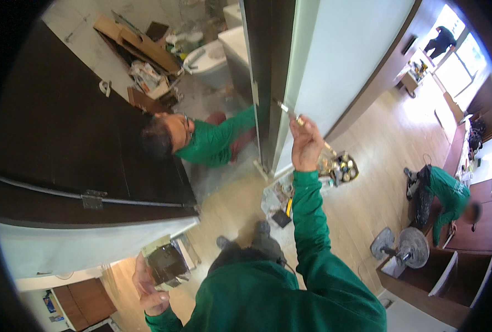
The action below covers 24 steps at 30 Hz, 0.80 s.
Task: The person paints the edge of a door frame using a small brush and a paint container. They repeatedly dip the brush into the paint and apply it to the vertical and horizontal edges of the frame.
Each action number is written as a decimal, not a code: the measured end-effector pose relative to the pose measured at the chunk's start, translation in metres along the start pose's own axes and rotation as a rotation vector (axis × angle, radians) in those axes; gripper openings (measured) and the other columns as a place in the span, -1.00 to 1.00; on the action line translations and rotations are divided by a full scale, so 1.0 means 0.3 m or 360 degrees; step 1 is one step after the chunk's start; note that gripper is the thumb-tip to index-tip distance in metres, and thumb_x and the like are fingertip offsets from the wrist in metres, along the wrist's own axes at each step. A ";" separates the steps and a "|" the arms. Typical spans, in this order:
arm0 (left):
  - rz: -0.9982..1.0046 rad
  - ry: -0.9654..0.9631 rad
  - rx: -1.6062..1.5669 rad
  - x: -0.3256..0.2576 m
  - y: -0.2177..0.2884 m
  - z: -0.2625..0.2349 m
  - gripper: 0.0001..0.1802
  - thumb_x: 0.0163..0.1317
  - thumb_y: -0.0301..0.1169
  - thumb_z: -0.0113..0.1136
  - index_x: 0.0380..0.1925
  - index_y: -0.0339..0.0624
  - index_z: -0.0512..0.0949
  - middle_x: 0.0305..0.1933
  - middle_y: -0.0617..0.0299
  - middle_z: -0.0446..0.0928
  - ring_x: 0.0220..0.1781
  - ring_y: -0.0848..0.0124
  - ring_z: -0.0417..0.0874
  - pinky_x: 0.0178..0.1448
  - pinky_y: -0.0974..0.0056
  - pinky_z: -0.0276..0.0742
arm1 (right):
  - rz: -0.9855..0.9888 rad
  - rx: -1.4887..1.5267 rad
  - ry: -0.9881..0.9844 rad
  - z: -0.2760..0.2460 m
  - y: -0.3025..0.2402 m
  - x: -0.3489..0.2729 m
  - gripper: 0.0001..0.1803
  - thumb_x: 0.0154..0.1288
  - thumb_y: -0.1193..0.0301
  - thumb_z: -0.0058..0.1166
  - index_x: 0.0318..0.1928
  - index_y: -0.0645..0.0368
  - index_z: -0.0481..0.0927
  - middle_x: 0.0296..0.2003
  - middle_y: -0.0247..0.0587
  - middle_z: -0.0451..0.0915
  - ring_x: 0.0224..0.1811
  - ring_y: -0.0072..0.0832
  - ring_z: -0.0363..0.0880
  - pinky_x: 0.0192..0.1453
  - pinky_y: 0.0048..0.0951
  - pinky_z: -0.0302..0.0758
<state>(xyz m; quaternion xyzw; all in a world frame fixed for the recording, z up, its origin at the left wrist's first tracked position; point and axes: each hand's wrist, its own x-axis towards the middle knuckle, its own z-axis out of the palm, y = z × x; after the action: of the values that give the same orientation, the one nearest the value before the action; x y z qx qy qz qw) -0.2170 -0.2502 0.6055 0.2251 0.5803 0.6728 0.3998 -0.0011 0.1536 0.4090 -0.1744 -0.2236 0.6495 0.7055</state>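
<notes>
My right hand [305,145] is raised and closed round a small brush-like tool [288,112] with a metal-coloured middle and a thin dark tip. The tip points at the dark brown door frame [269,83], at or very near its edge; I cannot tell if it touches. Low on the left, my left hand [149,288] holds a squarish palette or tray [167,263] with a dark brown middle and pale edges. Its fingers lie along the near side, partly hidden.
A dark door [85,127] stands open on the left. Past the frame, a person [212,138] in green crouches near a toilet and cardboard scraps [138,44]. By my feet sits a box of small jars [342,169]. Rightward are a fan [412,247] and another person [445,191].
</notes>
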 end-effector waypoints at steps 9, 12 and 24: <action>0.0053 -0.0203 -0.0267 0.023 -0.012 0.019 0.19 -0.42 -0.44 0.42 0.38 -0.56 0.17 0.29 -0.17 0.46 0.24 0.07 0.60 0.23 0.06 0.62 | 0.0329 -0.0233 0.0341 -0.189 -0.031 -0.238 -0.65 0.25 0.32 0.16 0.00 0.21 0.57 0.01 -0.19 0.64 0.14 -0.10 0.63 0.34 -0.13 0.47; 0.0175 -0.0204 -0.0453 0.037 -0.044 0.014 0.15 -0.41 -0.52 0.42 0.37 -0.56 0.19 0.30 -0.18 0.46 0.21 0.08 0.62 0.10 0.10 0.70 | 0.0388 -0.0165 0.0271 -0.215 -0.104 -0.355 -0.67 0.23 0.34 0.17 -0.01 0.20 0.58 -0.02 -0.15 0.67 0.05 -0.11 0.68 0.24 -0.13 0.56; 0.0450 -0.0886 -0.0364 0.158 -0.105 -0.084 -0.04 0.03 -0.48 0.53 0.43 -0.42 0.24 0.34 -0.03 0.46 0.33 0.11 0.53 0.38 0.05 0.46 | 0.0203 -0.0238 -0.0024 0.075 -0.373 -0.481 -0.64 0.19 0.36 0.16 -0.03 0.28 0.64 -0.21 0.04 0.72 -0.08 -0.12 0.71 0.18 -0.14 0.58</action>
<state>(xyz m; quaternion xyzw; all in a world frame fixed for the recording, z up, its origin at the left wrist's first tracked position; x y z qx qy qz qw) -0.2550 -0.2272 0.5618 0.4323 0.3326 0.6950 0.4685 0.0723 -0.0016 0.4751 -0.2355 -0.2653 0.6758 0.6461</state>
